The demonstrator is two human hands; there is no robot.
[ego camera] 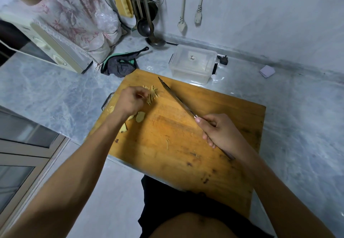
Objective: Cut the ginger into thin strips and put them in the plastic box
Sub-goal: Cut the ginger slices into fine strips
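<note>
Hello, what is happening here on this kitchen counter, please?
A person is cutting ginger on a wooden cutting board. The right hand holds a knife, its blade off to the side of the ginger. The left hand gathers a small pile of ginger strips, with uncut ginger slices beside it. The plastic box sits behind the board with its lid on.

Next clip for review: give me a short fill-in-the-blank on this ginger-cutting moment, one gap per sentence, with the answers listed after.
1. The right hand grips the handle of the ____.
2. The ginger strips lie by the left hand on the wooden ____.
3. The plastic box stands on the counter beyond the board's far edge, with its lid ____.
4. A ginger slice lies on the board, not yet cut into ____.

Answers: knife; cutting board; on; strips
</note>
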